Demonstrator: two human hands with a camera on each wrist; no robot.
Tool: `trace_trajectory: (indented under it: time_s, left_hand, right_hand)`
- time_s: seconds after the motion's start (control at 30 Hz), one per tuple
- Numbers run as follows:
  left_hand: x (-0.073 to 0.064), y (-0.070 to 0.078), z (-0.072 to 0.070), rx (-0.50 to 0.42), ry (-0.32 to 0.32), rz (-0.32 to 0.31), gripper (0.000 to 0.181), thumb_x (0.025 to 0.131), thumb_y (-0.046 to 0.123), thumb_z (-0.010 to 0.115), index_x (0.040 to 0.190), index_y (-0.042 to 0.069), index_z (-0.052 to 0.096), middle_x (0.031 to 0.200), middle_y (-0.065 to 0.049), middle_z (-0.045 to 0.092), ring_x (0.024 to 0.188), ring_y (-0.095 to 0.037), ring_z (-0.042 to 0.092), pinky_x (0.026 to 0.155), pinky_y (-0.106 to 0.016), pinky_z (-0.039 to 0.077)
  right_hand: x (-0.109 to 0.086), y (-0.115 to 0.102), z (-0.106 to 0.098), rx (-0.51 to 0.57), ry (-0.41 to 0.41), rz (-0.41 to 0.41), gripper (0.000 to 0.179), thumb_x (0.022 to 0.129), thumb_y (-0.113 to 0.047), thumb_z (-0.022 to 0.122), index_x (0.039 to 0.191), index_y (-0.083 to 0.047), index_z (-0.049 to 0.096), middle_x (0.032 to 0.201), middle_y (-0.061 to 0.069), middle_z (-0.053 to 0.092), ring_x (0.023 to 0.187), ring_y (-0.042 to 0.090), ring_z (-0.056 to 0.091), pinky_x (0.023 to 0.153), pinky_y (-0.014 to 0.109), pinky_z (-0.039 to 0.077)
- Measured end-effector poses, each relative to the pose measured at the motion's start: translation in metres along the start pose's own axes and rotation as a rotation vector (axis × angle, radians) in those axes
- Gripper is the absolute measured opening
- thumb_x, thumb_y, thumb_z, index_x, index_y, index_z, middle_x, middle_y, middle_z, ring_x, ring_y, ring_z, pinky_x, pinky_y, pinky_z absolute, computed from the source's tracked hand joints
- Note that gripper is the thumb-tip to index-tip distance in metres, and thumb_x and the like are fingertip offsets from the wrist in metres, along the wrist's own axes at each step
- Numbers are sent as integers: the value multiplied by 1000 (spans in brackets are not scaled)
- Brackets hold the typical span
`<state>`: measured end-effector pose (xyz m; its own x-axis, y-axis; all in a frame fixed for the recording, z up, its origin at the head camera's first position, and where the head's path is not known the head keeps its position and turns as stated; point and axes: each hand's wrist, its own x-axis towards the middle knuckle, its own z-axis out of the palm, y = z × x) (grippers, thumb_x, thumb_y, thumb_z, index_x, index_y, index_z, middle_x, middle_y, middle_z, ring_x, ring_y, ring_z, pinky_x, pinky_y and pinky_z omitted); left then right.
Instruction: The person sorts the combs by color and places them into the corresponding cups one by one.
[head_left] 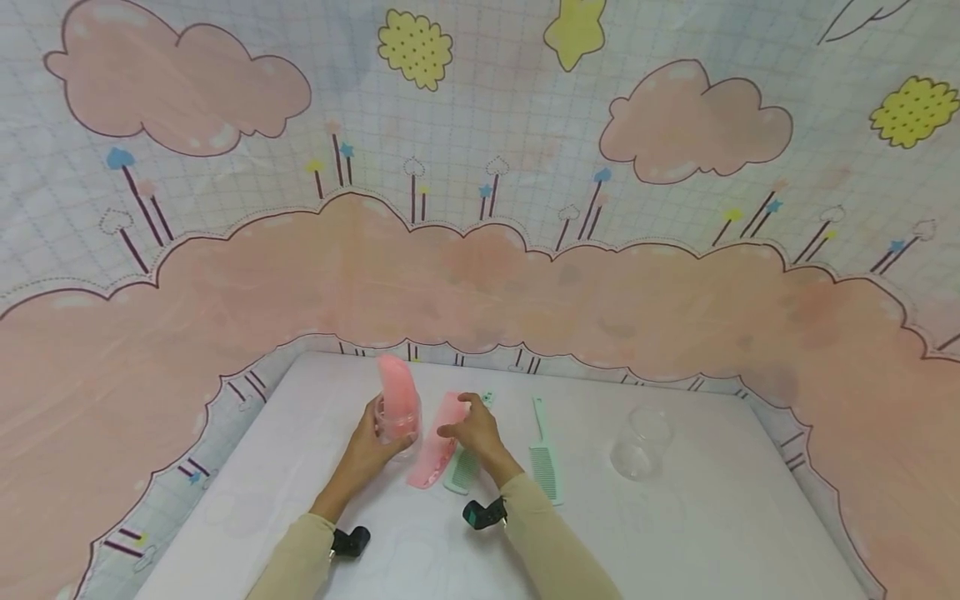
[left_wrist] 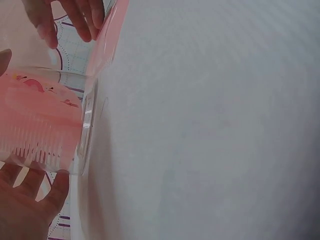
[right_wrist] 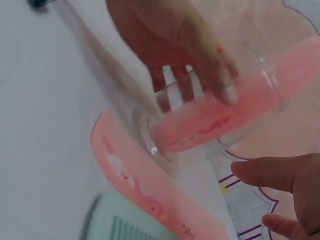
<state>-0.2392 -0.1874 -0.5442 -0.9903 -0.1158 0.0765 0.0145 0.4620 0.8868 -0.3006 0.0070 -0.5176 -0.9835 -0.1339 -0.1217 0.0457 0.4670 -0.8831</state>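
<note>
My left hand (head_left: 367, 454) grips a clear cup (left_wrist: 88, 127), fingers round one side and thumb on the other. A pink comb (head_left: 397, 383) stands inside it, its upper part above the rim. Beside the cup, another pink comb (head_left: 430, 461) with a printed pattern lies on the table. Over this comb's far end is my right hand (head_left: 482, 433), thumb and fingers spread apart; in the right wrist view they look clear of it. A green comb (head_left: 462, 473) lies partly hidden under the pink comb and right hand.
A second green comb (head_left: 545, 471) with a long handle lies right of my right hand. Farther right is another clear container (head_left: 636, 457). The white table (head_left: 697, 517) meets a printed cloth backdrop (head_left: 480, 287) at its far edge.
</note>
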Motion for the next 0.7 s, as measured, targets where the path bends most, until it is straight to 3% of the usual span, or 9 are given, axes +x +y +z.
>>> trace_trajectory:
  time_s: [0.13, 0.33, 0.5, 0.7]
  left_hand:
    - [0, -1, 0, -5, 2, 6, 102, 81, 47, 77, 156, 17, 15, 158, -15, 31, 142, -41, 36, 112, -62, 34]
    - [0, 0, 1, -9, 2, 9, 100, 82, 42, 77, 156, 16, 14, 158, -16, 31, 143, -40, 35, 113, -62, 33]
    - [0, 0, 1, -4, 3, 7, 100, 83, 42, 77, 156, 16, 13, 158, -16, 31, 143, -40, 35, 113, -61, 34]
    - [1, -1, 0, -6, 4, 20, 101, 83, 42, 77, 156, 15, 14, 158, -17, 31, 142, -41, 35, 113, -62, 34]
  right_hand:
    - [2, -4, -1, 58, -19, 20, 71, 74, -16, 84, 136, -13, 50, 144, 20, 50, 124, 36, 54, 106, 54, 45]
    - [5, -7, -4, 102, -57, 81, 67, 75, -15, 82, 135, -12, 50, 138, 22, 52, 90, 27, 61, 88, 43, 55]
    - [6, -4, -4, 156, -77, 102, 64, 76, -12, 80, 133, -9, 51, 141, 26, 48, 81, 24, 60, 83, 38, 53]
    - [4, 2, 7, -109, -9, -17, 70, 72, -21, 85, 131, -6, 51, 129, 22, 59, 102, 29, 61, 94, 46, 53]
